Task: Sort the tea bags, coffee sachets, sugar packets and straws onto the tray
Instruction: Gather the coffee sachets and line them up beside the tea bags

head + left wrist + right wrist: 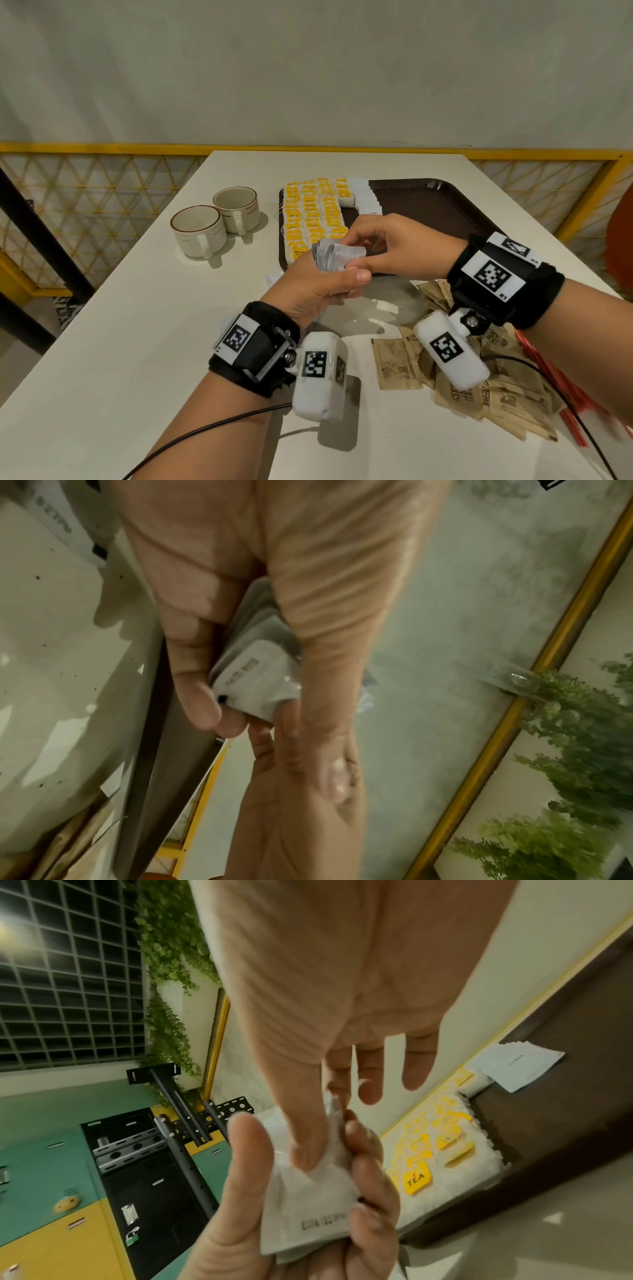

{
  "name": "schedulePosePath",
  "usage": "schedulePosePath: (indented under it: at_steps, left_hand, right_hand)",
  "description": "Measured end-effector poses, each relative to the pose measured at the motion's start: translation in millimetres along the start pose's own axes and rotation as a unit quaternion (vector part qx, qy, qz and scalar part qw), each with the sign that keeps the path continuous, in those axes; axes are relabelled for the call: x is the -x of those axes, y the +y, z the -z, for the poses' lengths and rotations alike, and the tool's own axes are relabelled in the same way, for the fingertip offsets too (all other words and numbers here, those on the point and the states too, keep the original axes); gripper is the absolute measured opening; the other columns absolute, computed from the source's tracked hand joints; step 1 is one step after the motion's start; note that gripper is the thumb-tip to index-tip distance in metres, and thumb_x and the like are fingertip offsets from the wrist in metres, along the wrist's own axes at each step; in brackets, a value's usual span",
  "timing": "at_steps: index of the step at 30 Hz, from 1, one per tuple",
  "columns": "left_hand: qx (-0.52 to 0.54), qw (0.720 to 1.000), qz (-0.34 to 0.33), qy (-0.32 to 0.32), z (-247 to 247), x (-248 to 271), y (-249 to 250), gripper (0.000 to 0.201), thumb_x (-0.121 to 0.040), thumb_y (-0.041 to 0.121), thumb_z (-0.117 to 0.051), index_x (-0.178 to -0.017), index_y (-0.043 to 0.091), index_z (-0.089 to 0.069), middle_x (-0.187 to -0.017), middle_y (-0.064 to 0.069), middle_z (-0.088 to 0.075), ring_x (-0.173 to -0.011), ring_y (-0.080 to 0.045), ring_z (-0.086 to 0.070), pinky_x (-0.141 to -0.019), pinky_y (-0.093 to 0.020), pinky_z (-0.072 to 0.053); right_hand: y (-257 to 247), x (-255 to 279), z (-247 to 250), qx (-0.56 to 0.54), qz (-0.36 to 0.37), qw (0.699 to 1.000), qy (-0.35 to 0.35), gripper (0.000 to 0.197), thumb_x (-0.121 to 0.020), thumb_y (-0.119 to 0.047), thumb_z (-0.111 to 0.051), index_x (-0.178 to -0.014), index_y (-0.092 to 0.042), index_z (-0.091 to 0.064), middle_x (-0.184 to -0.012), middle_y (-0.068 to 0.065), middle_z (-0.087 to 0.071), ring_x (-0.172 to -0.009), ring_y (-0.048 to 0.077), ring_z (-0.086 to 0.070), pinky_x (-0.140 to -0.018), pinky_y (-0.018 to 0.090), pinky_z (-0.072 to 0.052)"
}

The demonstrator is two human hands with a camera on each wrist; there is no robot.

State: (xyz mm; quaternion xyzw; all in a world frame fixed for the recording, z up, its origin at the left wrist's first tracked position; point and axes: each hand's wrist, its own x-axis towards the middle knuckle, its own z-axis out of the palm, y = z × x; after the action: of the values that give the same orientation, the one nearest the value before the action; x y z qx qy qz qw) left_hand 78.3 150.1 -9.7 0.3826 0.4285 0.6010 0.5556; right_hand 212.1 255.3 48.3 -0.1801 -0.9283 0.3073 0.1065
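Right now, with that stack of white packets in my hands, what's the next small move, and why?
Probably peel the top packet off with the right hand and lay it beside the white packets on the tray. The left hand grips the white stack, and the right thumb already pinches its top packet.

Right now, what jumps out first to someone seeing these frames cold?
Both hands meet at the centre: the left hand grips a stack of white paper sachets while the right hand pinches the top one. Behind them, rows of yellow-tagged tea bags fill the left end of the dark brown plastic tray. Crumpled brown paper packets lie loose on the white table, lower right.
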Motion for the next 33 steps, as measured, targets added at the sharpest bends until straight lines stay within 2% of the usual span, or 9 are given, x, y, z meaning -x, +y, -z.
schedulePosePath:
  at_steps: [3, 6, 8, 13, 16, 21, 27, 29, 33]
  left_hand:
    - [0.016, 0.999, 0.018, 0.031, -0.1, -1.5, -0.8, 0.086, -0.049, 0.044, -0.088, -0.120, 0.007, -0.058, -0.097, -0.010, -0.069, -0.085, -0.020, -0.067, -0.062, -0.025, -0.056]
    - [0.056, 0.995, 0.047, 0.069, 4.5, -5.4, -0.3, 0.117, -0.029, 0.068, -0.084, -0.124, 0.005, -0.056, -0.096, -0.014, -0.068, -0.079, -0.020, -0.067, -0.061, -0.027, -0.055]
    - [0.086, 0.990, 0.066, 0.094, 7.0, -8.4, 1.4, 0.109, -0.033, 0.067, -0.083, -0.122, 0.008, -0.060, -0.098, -0.014, -0.069, -0.080, -0.020, -0.066, -0.061, -0.026, -0.055]
    - [0.064, 0.986, 0.044, 0.146, 6.9, -11.7, 17.1, 0.015, -0.084, 0.029, -0.066, -0.083, 0.017, -0.058, -0.055, 0.000, -0.045, -0.048, -0.013, -0.049, -0.046, -0.024, -0.049]
    - [-0.023, 0.990, 0.035, 0.131, 11.3, -25.1, 39.2, 0.018, -0.093, 0.023, -0.057, -0.078, 0.016, -0.053, -0.053, 0.000, -0.044, -0.048, -0.014, -0.050, -0.050, -0.025, -0.051]
    - [-0.162, 0.980, 0.060, 0.101, 8.8, -72.4, 62.9, 0.013, -0.095, 0.017, -0.055, -0.083, 0.011, -0.056, -0.066, -0.009, -0.065, -0.067, -0.023, -0.066, -0.061, -0.032, -0.058]
    - [-0.118, 0.977, 0.142, 0.105, 3.0, -126.6, 65.1, 0.015, -0.098, 0.021, -0.051, -0.093, 0.008, -0.052, -0.094, -0.020, -0.069, -0.083, -0.028, -0.068, -0.077, -0.035, -0.058]
    - [-0.111, 0.976, 0.151, 0.114, 1.4, -138.0, 62.2, 0.015, -0.098, 0.023, -0.052, -0.101, 0.008, -0.050, -0.102, -0.021, -0.066, -0.088, -0.028, -0.066, -0.078, -0.034, -0.057]
    - [-0.120, 0.972, 0.149, 0.137, -1.2, -154.8, 53.7, 0.016, -0.096, 0.025, -0.054, -0.090, 0.010, -0.052, -0.111, -0.021, -0.063, -0.094, -0.029, -0.062, -0.079, -0.033, -0.054]
  right_hand:
    - [-0.9, 1.8, 2.2, -0.001, -0.012, 1.000, -0.016, 0.014, -0.081, -0.026, -0.073, -0.093, -0.029, -0.065, -0.100, -0.005, -0.062, -0.092, 0.017, -0.060, -0.088, 0.039, -0.049]
    - [0.3, 7.2, 2.0, -0.094, -0.024, 0.995, -0.007, 0.018, -0.086, -0.014, -0.068, -0.102, -0.007, -0.065, -0.102, 0.009, -0.068, -0.094, 0.020, -0.065, -0.091, 0.038, -0.051]
    - [1.2, 11.7, 1.4, -0.200, -0.043, 0.979, 0.015, 0.024, -0.088, -0.005, -0.062, -0.109, 0.006, -0.059, -0.105, 0.017, -0.067, -0.094, 0.020, -0.065, -0.089, 0.034, -0.053]
    - [6.1, 14.8, 18.4, -0.395, -0.095, 0.910, 0.085, 0.012, -0.091, 0.001, -0.052, -0.100, -0.004, -0.057, -0.094, 0.011, -0.065, -0.079, 0.015, -0.068, -0.072, 0.028, -0.058]
    - [20.3, 10.7, 39.2, -0.366, -0.135, 0.912, 0.125, 0.016, -0.093, 0.005, -0.049, -0.098, -0.008, -0.058, -0.095, 0.010, -0.063, -0.075, 0.013, -0.067, -0.063, 0.025, -0.056]
    - [62.8, -13.1, 52.9, -0.280, -0.243, 0.922, 0.113, 0.023, -0.089, 0.000, -0.059, -0.105, -0.015, -0.059, -0.115, 0.018, -0.063, -0.098, 0.029, -0.063, -0.082, 0.039, -0.057]
    - [97.6, -44.7, 55.6, -0.230, -0.320, 0.910, 0.124, 0.016, -0.085, -0.003, -0.066, -0.094, -0.015, -0.060, -0.113, 0.020, -0.064, -0.095, 0.025, -0.064, -0.088, 0.049, -0.055]
    - [105.6, -52.3, 56.4, -0.219, -0.334, 0.908, 0.127, 0.016, -0.085, -0.004, -0.068, -0.093, -0.015, -0.060, -0.112, 0.020, -0.065, -0.097, 0.026, -0.065, -0.087, 0.048, -0.055]
    - [118.8, -64.3, 53.4, -0.207, -0.349, 0.907, 0.111, 0.016, -0.084, -0.006, -0.069, -0.090, -0.017, -0.059, -0.107, 0.016, -0.064, -0.091, 0.021, -0.062, -0.077, 0.038, -0.058]
